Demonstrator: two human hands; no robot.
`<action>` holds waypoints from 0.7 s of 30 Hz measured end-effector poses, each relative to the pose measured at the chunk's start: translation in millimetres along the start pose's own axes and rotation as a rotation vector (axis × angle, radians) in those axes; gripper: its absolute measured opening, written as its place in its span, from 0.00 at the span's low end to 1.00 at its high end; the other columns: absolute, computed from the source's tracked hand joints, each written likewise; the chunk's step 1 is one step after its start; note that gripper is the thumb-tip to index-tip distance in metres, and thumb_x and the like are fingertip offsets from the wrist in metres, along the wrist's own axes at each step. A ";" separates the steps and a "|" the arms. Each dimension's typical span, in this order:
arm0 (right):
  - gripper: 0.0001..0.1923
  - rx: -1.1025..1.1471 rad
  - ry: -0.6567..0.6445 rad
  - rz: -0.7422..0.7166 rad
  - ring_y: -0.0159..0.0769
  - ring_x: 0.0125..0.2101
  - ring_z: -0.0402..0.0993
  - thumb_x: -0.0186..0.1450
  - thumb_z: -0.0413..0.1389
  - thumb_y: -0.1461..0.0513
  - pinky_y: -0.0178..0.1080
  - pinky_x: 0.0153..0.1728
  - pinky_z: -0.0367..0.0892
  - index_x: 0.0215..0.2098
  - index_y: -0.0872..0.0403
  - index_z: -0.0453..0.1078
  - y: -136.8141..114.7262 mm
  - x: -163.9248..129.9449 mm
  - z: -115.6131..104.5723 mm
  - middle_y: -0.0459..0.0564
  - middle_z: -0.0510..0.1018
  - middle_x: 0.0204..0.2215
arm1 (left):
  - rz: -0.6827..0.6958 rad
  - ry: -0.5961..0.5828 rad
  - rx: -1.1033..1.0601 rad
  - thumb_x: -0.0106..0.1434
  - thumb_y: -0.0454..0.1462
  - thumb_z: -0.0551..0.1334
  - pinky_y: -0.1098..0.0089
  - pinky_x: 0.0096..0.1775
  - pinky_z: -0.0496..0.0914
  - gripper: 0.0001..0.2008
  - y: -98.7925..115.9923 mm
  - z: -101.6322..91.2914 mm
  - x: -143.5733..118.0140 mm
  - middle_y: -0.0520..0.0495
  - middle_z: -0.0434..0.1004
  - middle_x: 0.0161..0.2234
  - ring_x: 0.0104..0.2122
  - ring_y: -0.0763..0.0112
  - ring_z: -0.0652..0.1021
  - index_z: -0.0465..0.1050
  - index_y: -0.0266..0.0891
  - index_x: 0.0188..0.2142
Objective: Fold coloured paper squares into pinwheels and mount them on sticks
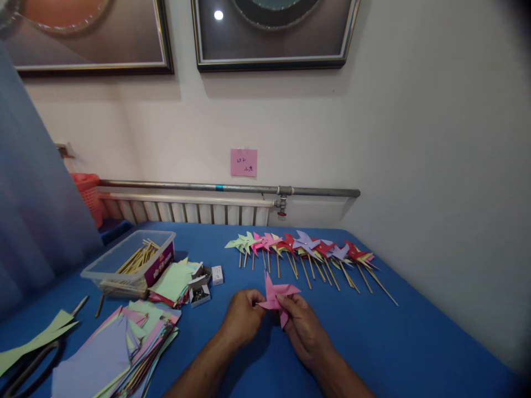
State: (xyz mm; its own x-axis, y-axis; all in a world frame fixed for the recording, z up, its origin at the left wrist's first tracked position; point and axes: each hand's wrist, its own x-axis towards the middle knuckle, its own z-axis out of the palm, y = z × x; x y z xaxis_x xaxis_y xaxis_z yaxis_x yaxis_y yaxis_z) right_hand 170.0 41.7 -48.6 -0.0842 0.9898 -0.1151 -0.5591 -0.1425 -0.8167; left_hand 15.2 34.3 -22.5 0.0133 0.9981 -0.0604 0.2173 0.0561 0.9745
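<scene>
Pink folded-paper pinwheel (277,298) pinched btwn both hands just above blue worktop (373,331): left hand (243,318) fingers clamp one edge, right hand (302,326) fingers grip centre, prob to keep folds together. Beyond, row of finished paper pinwheels on wooden sticks (302,251) lies w/ sticks pointing near.

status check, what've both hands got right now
Left hand and right hand both pinching pink paper pinwheel above blue table. Row of finished pinwheels behind it, apart. Nothing between.
</scene>
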 end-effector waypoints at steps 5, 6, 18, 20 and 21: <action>0.23 -0.001 0.020 0.012 0.38 0.31 0.76 0.42 0.83 0.52 0.40 0.39 0.71 0.25 0.52 0.78 -1.0 -0.8 1.7 0.44 0.81 0.24 | 0.020 -0.007 0.007 0.53 0.32 0.67 0.71 0.27 0.56 0.02 1.2 0.1 -1.3 0.54 0.69 0.19 0.22 0.74 0.65 0.78 0.36 0.25; 0.23 -0.003 0.013 0.011 0.39 0.31 0.76 0.43 0.83 0.51 0.40 0.39 0.71 0.26 0.52 0.79 -1.0 -1.0 2.1 0.44 0.81 0.23 | 0.021 -0.005 0.005 0.53 0.32 0.67 0.71 0.27 0.56 0.02 2.1 0.1 -1.8 0.54 0.69 0.19 0.22 0.74 0.65 0.78 0.36 0.24; 0.22 -0.029 0.005 -0.006 0.41 0.32 0.77 0.44 0.82 0.52 0.41 0.40 0.71 0.27 0.52 0.79 1.3 1.2 -0.4 0.45 0.81 0.24 | -0.012 0.022 -0.019 0.52 0.36 0.71 0.72 0.27 0.55 0.07 6.3 2.8 -4.4 0.54 0.68 0.18 0.22 0.73 0.66 0.76 0.38 0.22; 0.22 -0.028 0.007 0.001 0.41 0.33 0.77 0.44 0.82 0.52 0.41 0.40 0.71 0.27 0.52 0.79 1.5 1.9 -0.6 0.45 0.82 0.24 | -0.009 0.028 -0.006 0.52 0.35 0.70 0.72 0.26 0.55 0.05 4.6 3.7 -4.0 0.55 0.68 0.18 0.22 0.74 0.65 0.76 0.38 0.23; 0.22 -0.028 0.007 0.004 0.41 0.33 0.77 0.44 0.82 0.52 0.41 0.40 0.71 0.28 0.52 0.79 1.5 2.0 -0.5 0.45 0.82 0.25 | -0.007 0.028 0.003 0.52 0.34 0.69 0.72 0.26 0.55 0.04 4.1 4.2 -3.8 0.55 0.67 0.18 0.21 0.74 0.64 0.76 0.37 0.23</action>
State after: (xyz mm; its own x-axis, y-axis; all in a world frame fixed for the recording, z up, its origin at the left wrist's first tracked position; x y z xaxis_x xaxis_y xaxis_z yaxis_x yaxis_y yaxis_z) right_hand 169.3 43.4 -50.3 -0.0807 0.9892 -0.1221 -0.5352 -0.1463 -0.8320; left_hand 20.1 30.6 -19.2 -0.0154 0.9980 -0.0607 0.2206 0.0626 0.9734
